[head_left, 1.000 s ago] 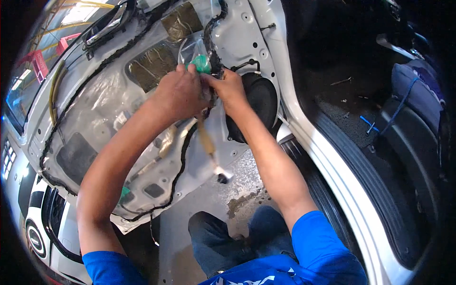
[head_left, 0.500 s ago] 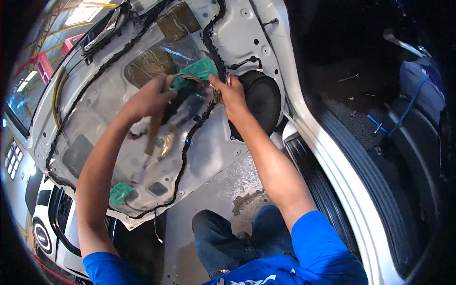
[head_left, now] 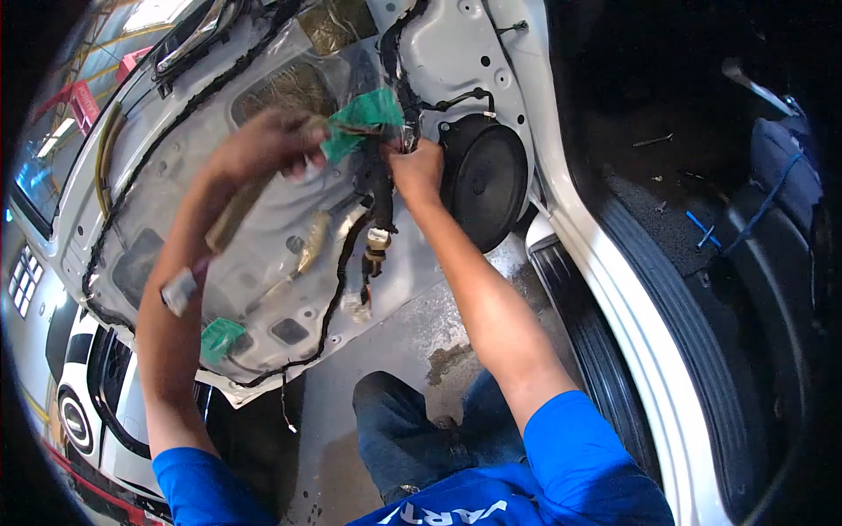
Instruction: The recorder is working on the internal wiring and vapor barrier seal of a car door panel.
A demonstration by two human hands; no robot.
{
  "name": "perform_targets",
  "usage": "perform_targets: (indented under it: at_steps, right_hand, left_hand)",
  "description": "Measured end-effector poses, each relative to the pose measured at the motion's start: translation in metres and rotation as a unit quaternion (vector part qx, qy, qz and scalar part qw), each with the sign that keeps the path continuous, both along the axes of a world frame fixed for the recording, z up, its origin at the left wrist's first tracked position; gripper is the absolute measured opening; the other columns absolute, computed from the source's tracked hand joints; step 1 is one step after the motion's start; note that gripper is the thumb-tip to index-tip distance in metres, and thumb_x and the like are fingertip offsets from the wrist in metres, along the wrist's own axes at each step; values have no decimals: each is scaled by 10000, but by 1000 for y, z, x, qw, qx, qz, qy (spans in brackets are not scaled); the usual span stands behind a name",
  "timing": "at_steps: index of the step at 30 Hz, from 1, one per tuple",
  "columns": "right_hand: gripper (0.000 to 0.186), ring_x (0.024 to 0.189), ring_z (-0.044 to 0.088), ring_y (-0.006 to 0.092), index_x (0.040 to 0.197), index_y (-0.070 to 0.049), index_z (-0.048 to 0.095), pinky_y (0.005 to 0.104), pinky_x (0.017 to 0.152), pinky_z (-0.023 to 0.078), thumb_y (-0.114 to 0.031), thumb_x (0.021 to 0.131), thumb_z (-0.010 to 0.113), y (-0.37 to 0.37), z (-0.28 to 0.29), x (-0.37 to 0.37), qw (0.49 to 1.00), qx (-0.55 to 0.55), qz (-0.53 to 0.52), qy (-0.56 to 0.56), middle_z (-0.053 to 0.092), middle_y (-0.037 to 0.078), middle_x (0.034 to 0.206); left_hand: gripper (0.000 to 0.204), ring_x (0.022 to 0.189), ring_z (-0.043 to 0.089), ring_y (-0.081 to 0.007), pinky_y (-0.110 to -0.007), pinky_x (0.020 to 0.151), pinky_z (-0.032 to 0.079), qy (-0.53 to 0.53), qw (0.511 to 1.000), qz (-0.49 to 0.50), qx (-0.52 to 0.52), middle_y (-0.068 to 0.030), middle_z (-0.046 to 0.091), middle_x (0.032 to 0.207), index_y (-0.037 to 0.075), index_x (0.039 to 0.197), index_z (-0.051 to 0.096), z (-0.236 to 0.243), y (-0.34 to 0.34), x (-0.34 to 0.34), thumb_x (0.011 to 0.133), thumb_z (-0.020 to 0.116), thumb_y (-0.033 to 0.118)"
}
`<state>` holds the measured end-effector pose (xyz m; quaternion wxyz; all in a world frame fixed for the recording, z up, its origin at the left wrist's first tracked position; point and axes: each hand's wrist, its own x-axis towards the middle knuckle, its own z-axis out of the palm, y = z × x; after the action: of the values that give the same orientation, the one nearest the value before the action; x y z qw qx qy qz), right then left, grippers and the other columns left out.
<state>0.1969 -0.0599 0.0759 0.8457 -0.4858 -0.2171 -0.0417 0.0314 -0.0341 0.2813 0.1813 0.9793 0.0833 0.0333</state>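
Note:
An open car door's bare inner panel (head_left: pixel 438 53) fills the middle, with plastic sheet and black sealant lines. My left hand (head_left: pixel 289 145), blurred, is closed round a tan-wrapped wire branch (head_left: pixel 230 219), whose pale connector (head_left: pixel 180 289) dangles over my left forearm. My right hand (head_left: pixel 417 167) grips the thick black wire harness (head_left: pixel 381 197), from which connectors (head_left: pixel 377 241) hang. Green tape (head_left: pixel 364 110) lies at the harness between both hands. Beside my right hand is a round black speaker (head_left: pixel 487 180).
At right are the white door sill (head_left: pixel 631 316) and dark cabin floor, with a blue tool (head_left: pixel 702 228), a small wrench (head_left: pixel 653 140) and a seat edge (head_left: pixel 785 167). My legs are below over the grey floor (head_left: pixel 324 421); another white vehicle (head_left: pixel 74 412) shows at lower left.
My left hand has swung left with the tan branch, lifting its connector. My right hand has shifted slightly down and left. The black harness and its connectors now hang lower below my right hand.

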Motion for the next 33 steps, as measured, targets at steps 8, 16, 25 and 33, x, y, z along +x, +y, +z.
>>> perform_targets:
  at_steps: [8,16,25,33]
  right_hand:
    - [138,742,623,99,971,-27,719,251,655,476,-38,833,716,-17,3,-20,978,161,131,22,699,25,860]
    - [33,647,607,99,805,-20,725,276,586,469,-44,786,733,-19,1,-5,987,119,104,14,701,28,750]
    - [177,666,647,143,960,-8,703,283,592,498,-38,794,753,-17,-5,-9,967,176,185,27,707,63,850]
    - [181,771,613,125,921,-18,649,250,710,489,-51,788,767,-9,-50,-51,940,195,269,82,658,23,846]
  left_hand:
    - [383,805,658,-194,-316,726,536,-102,931,83,-340,-74,663,940,0,1135,572,-95,12,6,934,647,317]
    - [145,667,624,-143,-271,681,526,-321,914,-131,-210,-32,644,757,31,932,635,-81,-4,16,897,617,171]
    - [165,674,647,-152,-279,651,561,-122,896,-8,-428,-74,677,825,-3,939,621,-38,21,39,904,631,159]
    - [272,659,632,-123,-243,617,547,-47,930,32,-364,-60,666,837,23,1042,613,-49,8,26,905,667,251]
